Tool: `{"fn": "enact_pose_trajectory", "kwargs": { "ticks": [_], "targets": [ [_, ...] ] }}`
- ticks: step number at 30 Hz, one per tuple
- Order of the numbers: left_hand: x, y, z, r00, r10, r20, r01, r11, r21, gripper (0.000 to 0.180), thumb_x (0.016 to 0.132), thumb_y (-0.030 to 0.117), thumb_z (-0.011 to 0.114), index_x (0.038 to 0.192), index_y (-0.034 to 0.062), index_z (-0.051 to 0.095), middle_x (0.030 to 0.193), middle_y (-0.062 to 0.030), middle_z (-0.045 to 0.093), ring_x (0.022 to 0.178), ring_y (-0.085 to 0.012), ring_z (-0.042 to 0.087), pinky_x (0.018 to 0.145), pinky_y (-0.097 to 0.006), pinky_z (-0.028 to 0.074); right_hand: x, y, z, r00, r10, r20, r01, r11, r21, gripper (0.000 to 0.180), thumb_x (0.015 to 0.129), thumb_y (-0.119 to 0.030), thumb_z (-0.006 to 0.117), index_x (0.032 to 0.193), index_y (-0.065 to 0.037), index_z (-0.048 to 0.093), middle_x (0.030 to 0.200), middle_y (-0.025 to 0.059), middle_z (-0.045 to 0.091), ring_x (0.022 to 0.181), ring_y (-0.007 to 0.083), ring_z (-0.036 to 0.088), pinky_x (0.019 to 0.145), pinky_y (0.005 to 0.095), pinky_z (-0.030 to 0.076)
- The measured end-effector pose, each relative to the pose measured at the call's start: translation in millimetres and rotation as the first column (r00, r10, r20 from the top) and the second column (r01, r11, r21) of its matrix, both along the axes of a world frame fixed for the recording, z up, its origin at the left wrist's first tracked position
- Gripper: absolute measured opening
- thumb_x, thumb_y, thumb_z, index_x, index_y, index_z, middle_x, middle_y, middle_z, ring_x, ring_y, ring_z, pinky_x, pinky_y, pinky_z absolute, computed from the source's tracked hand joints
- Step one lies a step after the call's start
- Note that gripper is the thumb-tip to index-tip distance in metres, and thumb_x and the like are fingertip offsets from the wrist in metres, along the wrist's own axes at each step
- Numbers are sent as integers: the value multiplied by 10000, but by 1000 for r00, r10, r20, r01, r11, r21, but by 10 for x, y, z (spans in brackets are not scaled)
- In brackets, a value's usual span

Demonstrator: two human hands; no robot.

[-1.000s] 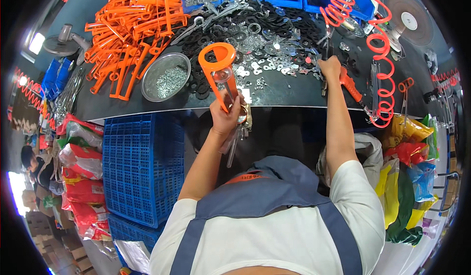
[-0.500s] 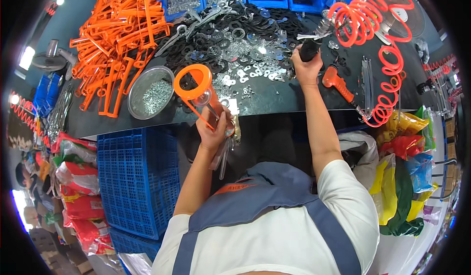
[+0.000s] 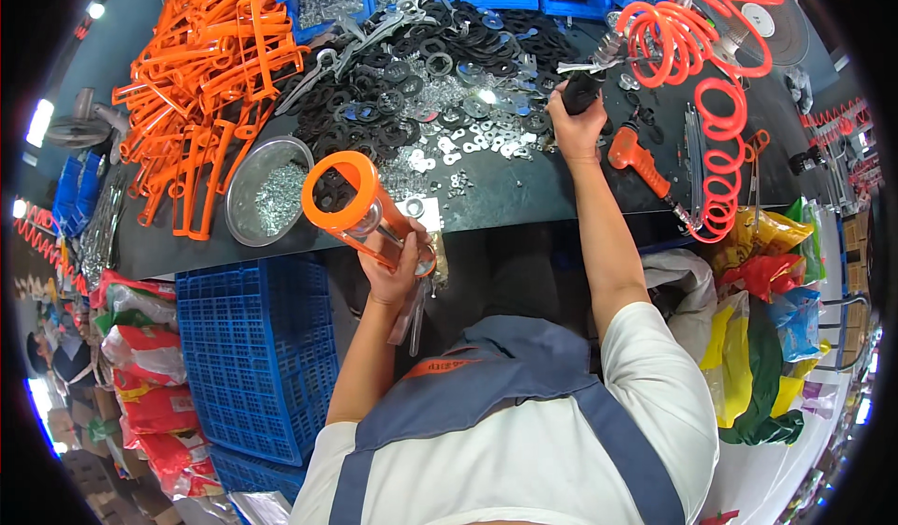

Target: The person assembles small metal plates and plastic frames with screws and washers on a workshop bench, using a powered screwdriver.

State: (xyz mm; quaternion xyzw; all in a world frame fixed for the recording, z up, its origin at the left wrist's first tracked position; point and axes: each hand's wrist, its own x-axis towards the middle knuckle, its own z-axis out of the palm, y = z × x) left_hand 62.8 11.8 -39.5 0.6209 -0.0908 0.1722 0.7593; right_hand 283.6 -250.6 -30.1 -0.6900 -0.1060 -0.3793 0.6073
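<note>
On the dark counter [image 3: 524, 197] strewn with washers [image 3: 421, 104], your left hand [image 3: 398, 272] grips the orange caulking-gun frame [image 3: 360, 211] just off its edge while your right hand [image 3: 575, 123] closes around a black tool [image 3: 580, 93] beyond, seemingly mid-assembly, fastening likely next.

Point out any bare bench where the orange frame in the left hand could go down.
Best patch: front edge of the bench, between the washers and the orange tool. A thin strip lies in front of the steel bowl. Crowded: black rings mid-bench, orange frames left, coiled hose right.
</note>
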Motion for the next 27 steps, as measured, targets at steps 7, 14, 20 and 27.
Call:
{"fn": "enact_pose_trajectory", "kwargs": {
  "ticks": [7, 14, 20, 27],
  "targets": [
    [2, 11, -3, 1000, 6, 2, -6, 999, 48, 198, 898, -24, 480, 1090, -15, 433, 902, -119, 585, 777, -155, 597, 668, -274, 517, 22, 76, 109, 996, -76, 41, 82, 984, -155, 278, 689, -122, 717, 899, -18, 567, 744, 47, 635, 656, 114, 602, 642, 275, 496],
    [8, -29, 68, 999, -8, 34, 7, 999, 39, 187, 905, -6, 484, 1087, -24, 443, 901, -115, 591, 772, -151, 593, 676, -276, 510, 36, 85, 66, 998, -36, 49, 45, 980, -194, 268, 676, -128, 721, 873, -24, 571, 715, 55, 612, 631, 122, 574, 638, 283, 486],
    [7, -68, 97, 998, 57, 26, -55, 995, -82, 145, 874, -60, 494, 1015, -32, 504, 848, -90, 603, 726, -134, 616, 609, -241, 513, 49, 216, 28, 997, 78, 13, -75, 979, -191, 284, 662, -133, 723, 864, -34, 550, 709, 70, 609, 632, 156, 597, 627, 303, 486],
    [21, -48, 46, 998, 53, 32, -52, 998, -26, 125, 876, -62, 489, 994, -22, 493, 840, -80, 594, 731, -122, 610, 609, -231, 506, -66, 229, 189, 992, 15, -126, -43, 974, -222, 287, 659, -152, 710, 852, -31, 536, 681, 75, 596, 607, 180, 583, 609, 318, 481]
  ]
}}
